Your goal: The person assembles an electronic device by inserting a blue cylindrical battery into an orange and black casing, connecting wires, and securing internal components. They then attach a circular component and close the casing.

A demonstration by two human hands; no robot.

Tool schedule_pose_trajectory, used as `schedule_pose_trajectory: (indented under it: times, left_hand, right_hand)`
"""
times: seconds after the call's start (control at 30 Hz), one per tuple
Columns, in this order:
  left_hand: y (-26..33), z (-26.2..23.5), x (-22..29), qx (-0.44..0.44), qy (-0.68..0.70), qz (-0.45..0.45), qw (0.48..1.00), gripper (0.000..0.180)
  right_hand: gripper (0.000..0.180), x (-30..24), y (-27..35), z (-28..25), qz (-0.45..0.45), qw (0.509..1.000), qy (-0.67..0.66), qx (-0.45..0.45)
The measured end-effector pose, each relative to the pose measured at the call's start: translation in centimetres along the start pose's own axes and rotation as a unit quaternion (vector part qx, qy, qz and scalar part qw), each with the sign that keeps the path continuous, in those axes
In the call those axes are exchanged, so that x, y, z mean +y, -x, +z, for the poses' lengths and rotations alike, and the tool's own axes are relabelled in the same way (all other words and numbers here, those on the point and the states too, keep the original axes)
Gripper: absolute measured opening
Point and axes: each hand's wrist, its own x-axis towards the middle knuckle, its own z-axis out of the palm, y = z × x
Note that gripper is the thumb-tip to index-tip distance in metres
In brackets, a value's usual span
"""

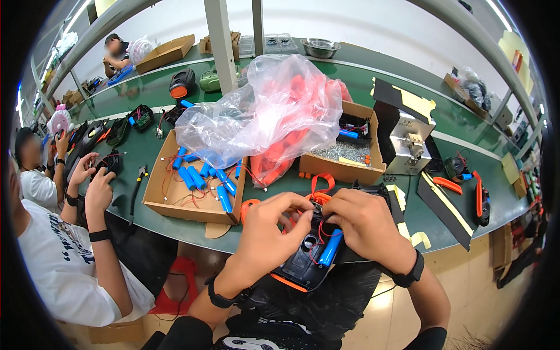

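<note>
An opened black plastic housing (298,269) with orange trim rests over my lap at the table's front edge. A blue cylindrical battery (331,248) lies along its right side, with thin red wires (318,238) beside it. My left hand (273,230) is closed at the upper left of the housing, thumb and forefinger pinched together; what is between them is hidden. My right hand (363,224) curls its fingers over the upper right end, gripping the housing just above the battery. An orange loop (322,184) stands up behind my fingertips.
Left lies a cardboard box (224,217) of blue batteries; behind it, a clear plastic bag (262,111) with orange parts. A box of screws (344,166) and a metal device (410,144) stand right. Cutters (137,189) lie near a co-worker (76,256) at left.
</note>
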Motion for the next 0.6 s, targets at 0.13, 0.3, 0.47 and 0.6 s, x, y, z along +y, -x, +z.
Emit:
schedule_pose_trajectory:
  times: [0.13,0.3,0.47,0.6]
  left_hand:
    - [0.1,-0.9,0.1,-0.014,-0.054,-0.001,0.998,0.017]
    - [0.2,-0.6,-0.4,-0.060,-0.110,0.051,0.991,0.015]
    - [0.1,-1.0,-0.3,-0.105,-0.150,0.083,0.980,0.015]
    - [0.0,-1.5,0.2,-0.138,-0.163,0.078,0.974,0.013]
  right_hand:
    - [0.022,-0.4,-0.1,-0.2,0.017,1.000,0.014,-0.006]
    - [0.022,-0.4,0.1,0.1,0.019,1.000,0.009,0.000]
    - [0.022,-0.1,0.2,0.2,0.023,1.000,0.008,0.003]
    - [0.023,-0.3,0.2,0.2,0.021,1.000,0.014,0.007]
